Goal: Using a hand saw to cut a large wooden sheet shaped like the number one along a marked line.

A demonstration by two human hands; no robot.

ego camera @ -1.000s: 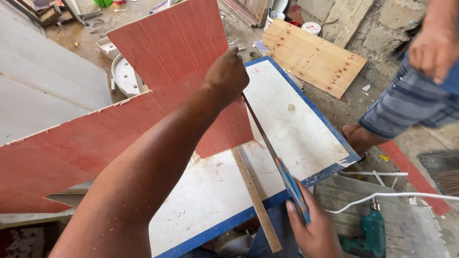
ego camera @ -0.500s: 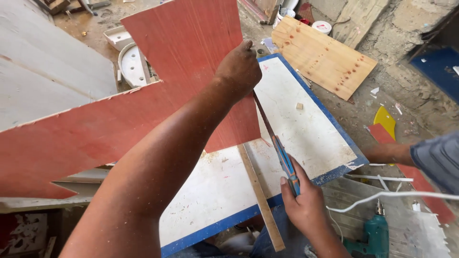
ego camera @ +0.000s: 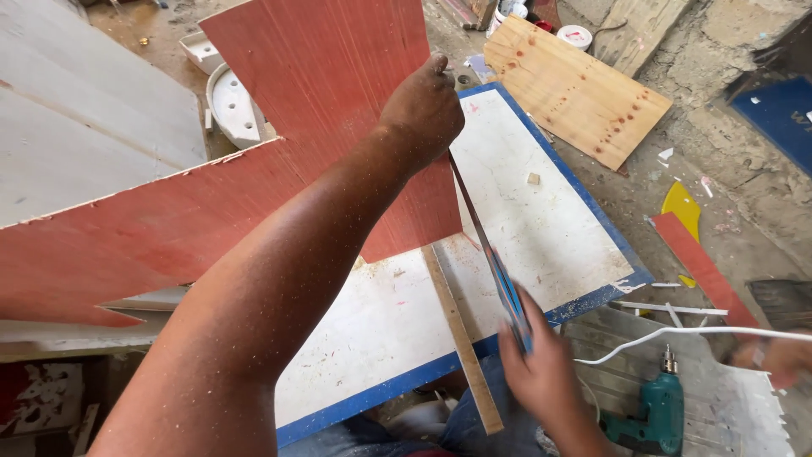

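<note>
Left hand (ego camera: 423,106) clenched on right edge of red plywood sheet (ego camera: 330,93), sheet upright over white blue-edged desk (ego camera: 541,220). Right hand (ego camera: 541,372) gripping blue handle of handsaw (ego camera: 486,245), blade slanting up along sheet edge to left hand. Thin wooden strip (ego camera: 461,338) flat on desk just beside saw. Green drill (ego camera: 655,415) near right hand, white cable (ego camera: 677,334) above it. Pale plywood board (ego camera: 575,89) on floor beyond desk.
</note>
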